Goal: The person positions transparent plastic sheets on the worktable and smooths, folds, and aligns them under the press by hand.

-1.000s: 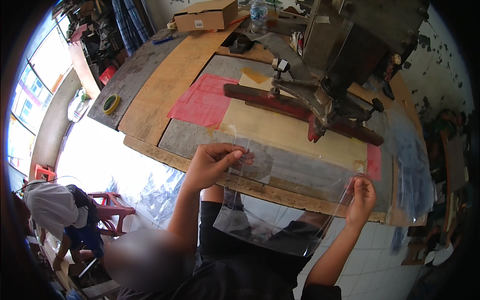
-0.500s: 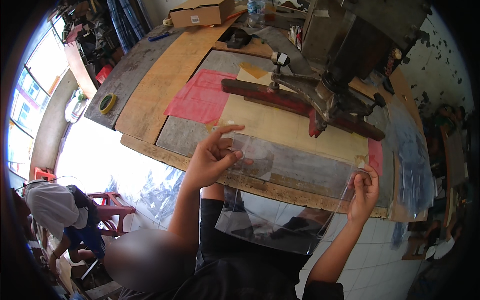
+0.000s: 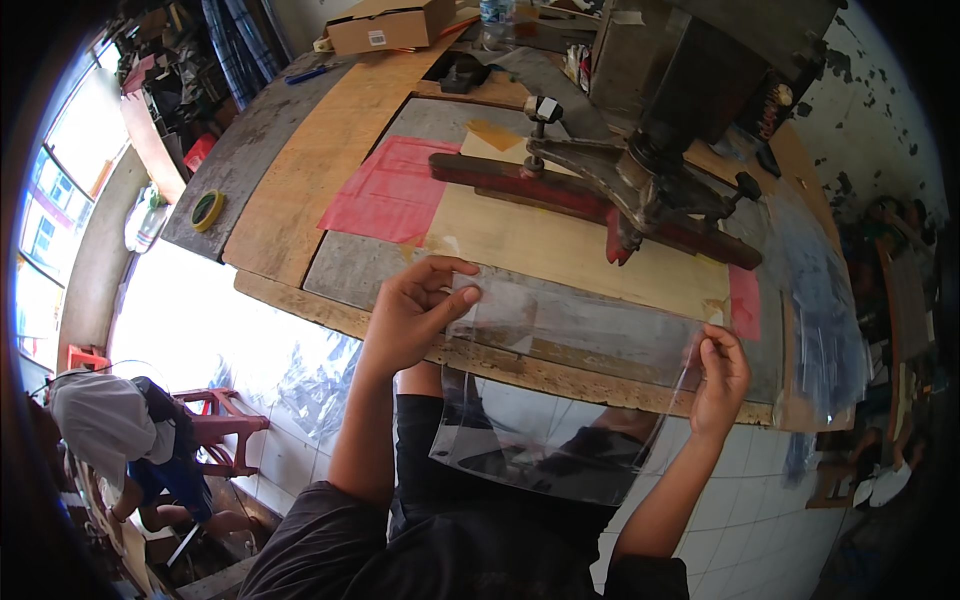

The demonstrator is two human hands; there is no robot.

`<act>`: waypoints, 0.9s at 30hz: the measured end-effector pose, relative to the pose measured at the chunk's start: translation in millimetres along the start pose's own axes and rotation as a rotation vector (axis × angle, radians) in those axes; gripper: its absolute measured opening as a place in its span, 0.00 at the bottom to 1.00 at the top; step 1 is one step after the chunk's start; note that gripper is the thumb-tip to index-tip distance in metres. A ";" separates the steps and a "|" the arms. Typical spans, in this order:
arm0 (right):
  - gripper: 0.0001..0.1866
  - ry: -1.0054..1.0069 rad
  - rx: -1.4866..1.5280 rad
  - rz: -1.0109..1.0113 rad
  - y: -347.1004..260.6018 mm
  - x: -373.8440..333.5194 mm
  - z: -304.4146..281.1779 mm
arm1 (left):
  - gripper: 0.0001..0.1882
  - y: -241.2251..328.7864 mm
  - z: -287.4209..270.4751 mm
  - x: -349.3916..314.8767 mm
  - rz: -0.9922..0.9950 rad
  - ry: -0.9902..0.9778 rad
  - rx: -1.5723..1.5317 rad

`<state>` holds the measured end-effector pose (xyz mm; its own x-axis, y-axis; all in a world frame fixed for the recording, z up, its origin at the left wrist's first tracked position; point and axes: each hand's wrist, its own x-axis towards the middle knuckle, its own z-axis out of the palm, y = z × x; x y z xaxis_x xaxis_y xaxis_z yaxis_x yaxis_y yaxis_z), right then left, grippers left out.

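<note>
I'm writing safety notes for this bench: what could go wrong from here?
The clear plastic, its near part extending past the table edge, might snag or crease there. If the left hand or right hand reached under the dark red bar, it could get pinched should the bar move.

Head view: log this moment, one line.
left grip: clear plastic sheet, left side | right grip: same sheet, right side | red bar: beyond sheet

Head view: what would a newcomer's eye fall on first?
Probably the long dark-red press bar over the cream sheet on the worktable. Next, the clear plastic sheet held between left hand and right hand, at the worktable's near edge.
</note>
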<state>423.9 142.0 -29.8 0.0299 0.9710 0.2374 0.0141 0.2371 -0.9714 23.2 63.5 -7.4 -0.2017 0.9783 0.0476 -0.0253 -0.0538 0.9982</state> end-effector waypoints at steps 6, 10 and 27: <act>0.10 -0.035 0.084 -0.001 -3.5 1.0 0.8 | 0.15 -6.8 1.9 -1.4 0.042 0.075 -0.010; 0.10 -0.023 0.066 0.017 -3.0 1.4 1.0 | 0.14 -4.3 7.1 -0.3 0.076 0.126 -0.018; 0.22 -0.247 -0.011 0.006 -14.5 -0.7 8.7 | 0.13 -11.0 7.4 -2.7 0.107 0.153 0.015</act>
<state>415.0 138.2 -16.0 -0.2149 0.9513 0.2212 0.0256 0.2319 -0.9724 31.2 63.0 -18.3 -0.3490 0.9252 0.1491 0.0189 -0.1521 0.9882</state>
